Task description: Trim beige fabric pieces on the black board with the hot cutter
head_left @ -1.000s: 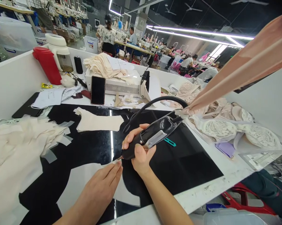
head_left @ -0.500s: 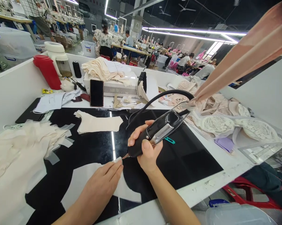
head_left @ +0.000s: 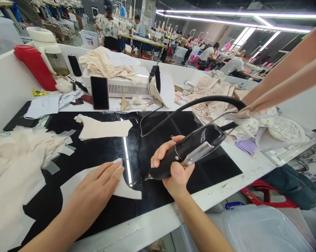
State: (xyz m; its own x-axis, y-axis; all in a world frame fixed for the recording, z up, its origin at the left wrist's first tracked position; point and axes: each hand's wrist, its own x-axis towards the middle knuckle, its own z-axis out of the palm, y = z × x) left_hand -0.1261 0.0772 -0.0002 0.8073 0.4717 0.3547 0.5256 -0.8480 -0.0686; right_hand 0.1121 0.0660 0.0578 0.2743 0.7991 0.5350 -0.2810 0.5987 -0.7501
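Tool [head_left: 186, 154] in hand [head_left: 177, 180], red bottle [head_left: 35, 66], contents hidden

Bright strip lights [head_left: 226, 14] hang above long worktables [head_left: 144, 40].

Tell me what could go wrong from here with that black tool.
A slip could bring the metal tip of the rounded black handheld tool, gripped in the right hand, against the left hand. It might also mark the thin, curved white sheet under that hand. The twisted peach cloth strip seems tied to the tool's rear, so a tug there could pull it off line.
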